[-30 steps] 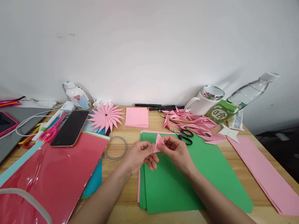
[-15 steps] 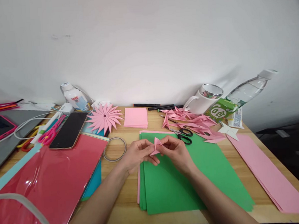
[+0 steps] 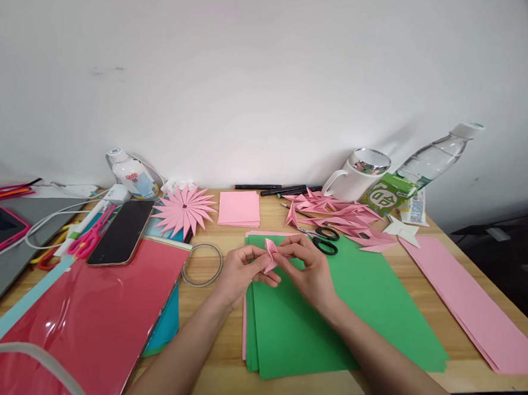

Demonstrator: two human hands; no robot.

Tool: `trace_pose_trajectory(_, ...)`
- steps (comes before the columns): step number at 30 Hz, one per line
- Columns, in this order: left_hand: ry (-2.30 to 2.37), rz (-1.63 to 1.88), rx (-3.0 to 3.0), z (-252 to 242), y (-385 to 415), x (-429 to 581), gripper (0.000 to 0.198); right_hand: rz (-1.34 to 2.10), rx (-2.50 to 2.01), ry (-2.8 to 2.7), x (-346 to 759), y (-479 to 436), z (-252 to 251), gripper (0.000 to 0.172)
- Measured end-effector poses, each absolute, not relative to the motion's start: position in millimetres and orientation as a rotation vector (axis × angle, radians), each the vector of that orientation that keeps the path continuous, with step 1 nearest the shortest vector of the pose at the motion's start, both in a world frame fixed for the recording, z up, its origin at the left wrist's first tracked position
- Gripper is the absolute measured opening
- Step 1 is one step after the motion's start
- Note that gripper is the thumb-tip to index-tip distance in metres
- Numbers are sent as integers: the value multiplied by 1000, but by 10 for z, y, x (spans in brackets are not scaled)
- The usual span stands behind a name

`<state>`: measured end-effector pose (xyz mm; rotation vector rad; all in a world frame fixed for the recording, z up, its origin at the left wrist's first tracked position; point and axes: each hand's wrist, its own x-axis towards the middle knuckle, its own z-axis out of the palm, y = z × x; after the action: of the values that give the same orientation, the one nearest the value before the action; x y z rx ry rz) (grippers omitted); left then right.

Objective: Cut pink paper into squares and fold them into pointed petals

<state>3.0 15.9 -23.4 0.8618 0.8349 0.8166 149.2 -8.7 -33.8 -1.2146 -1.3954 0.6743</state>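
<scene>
Small, pointed, folded pink paper piece (image 3: 269, 258): gripped from both sides

Nearest on my feed: flat stack of bright green rectangular paper sheets (image 3: 326, 337). Over its far left corner, I see the left hand (image 3: 242, 276) and right hand (image 3: 312, 273) pinching the piece. Narrow tip up, slanted edges, crease mid-piece; fingers hide the rest. Beyond: black-handled metal scissors (image 3: 326, 241), then a heap of spiky folded pink paper shapes (image 3: 341, 221).

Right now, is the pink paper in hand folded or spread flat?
Folded: the pink paper shows angled flaps, pinched between left hand and right hand.
</scene>
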Motion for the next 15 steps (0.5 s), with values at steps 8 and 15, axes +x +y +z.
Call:
trace_pose_trajectory(8,926,904,946,-228,151,61,29,359,-1242,-1580,1461,-127,-354,9)
trace_pose_trajectory(15,1006,1054,1224,-253,128,72,19,725,-1206,-1412,1403,-151,-412,36)
